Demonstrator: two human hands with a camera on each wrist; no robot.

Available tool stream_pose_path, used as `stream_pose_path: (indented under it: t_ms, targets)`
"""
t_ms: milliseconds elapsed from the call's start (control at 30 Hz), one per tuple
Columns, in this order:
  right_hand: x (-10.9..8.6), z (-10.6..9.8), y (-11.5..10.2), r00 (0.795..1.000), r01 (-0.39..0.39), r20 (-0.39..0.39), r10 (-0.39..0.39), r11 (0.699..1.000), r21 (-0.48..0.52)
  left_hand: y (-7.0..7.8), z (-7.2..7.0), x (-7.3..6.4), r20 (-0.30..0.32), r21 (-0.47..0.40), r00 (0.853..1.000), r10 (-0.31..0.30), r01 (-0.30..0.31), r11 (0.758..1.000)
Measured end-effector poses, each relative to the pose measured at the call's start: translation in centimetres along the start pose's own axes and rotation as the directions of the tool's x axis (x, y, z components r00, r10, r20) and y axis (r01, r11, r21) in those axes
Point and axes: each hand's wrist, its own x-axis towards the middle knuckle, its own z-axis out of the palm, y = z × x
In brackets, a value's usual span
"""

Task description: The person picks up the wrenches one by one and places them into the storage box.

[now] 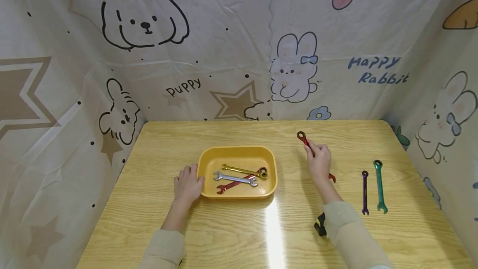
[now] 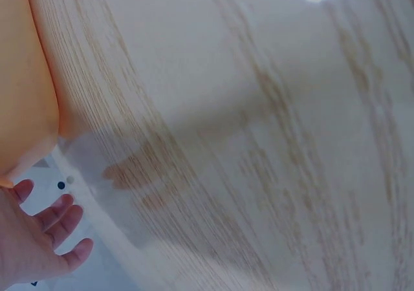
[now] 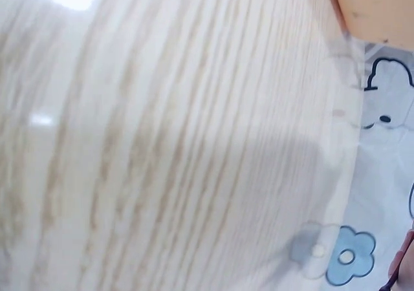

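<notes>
My left hand (image 1: 188, 184) rests against the left side of a yellow tray (image 1: 239, 151), its fingers loosely spread beside the wall in the left wrist view. My right hand (image 1: 319, 163) grips a red combination wrench (image 1: 303, 138) by its handle, to the right of the tray. The wrench's ring end points up and left; its other end shows past the wrist, the middle being hidden by the hand. Inside the tray lie a gold wrench (image 1: 239, 169), a silver open-ended wrench (image 1: 235, 178) and another red wrench (image 1: 228, 187), crossing each other.
On the wooden table (image 1: 224, 235), a purple wrench (image 1: 365, 192) and a green wrench (image 1: 379, 186) lie side by side at the right. A black and yellow object (image 1: 320, 225) is partly covered by the right sleeve. Printed cloth (image 1: 224, 53) hangs around the table.
</notes>
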Motion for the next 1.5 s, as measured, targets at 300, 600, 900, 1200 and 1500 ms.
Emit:
stream_pose_path:
  t_ms: [300, 600, 900, 1200, 1500]
  targets:
    - [-0.2, 0.8, -2.0, 0.996, 0.076, 0.034, -0.077, 0.997, 0.031, 0.0, 0.1, 0.0, -0.001, -0.003, 1.0, -0.004, 0.004, 1.0]
    - [-0.5, 1.8, -4.1, 0.99, 0.111, 0.087, -0.114, 0.993, 0.044, 0.0, 0.1, 0.0, 0.0, -0.004, 1.0, -0.005, 0.005, 1.0]
    - [-1.1, 3.0, -6.0, 0.968, 0.211, 0.123, -0.218, 0.975, 0.067, 0.1, 0.1, -0.1, 0.002, -0.008, 1.0, -0.008, 0.008, 1.0]
    - [-1.4, 4.3, -7.4, 0.953, 0.232, 0.181, -0.244, 0.969, 0.081, 0.1, 0.1, -0.1, 0.0, -0.01, 1.0, -0.001, 0.001, 1.0]
    - [-1.8, 5.5, -8.6, 0.927, 0.309, 0.194, -0.32, 0.947, 0.082, 0.0, 0.1, 0.0, 0.006, -0.015, 1.0, -0.013, 0.013, 1.0]
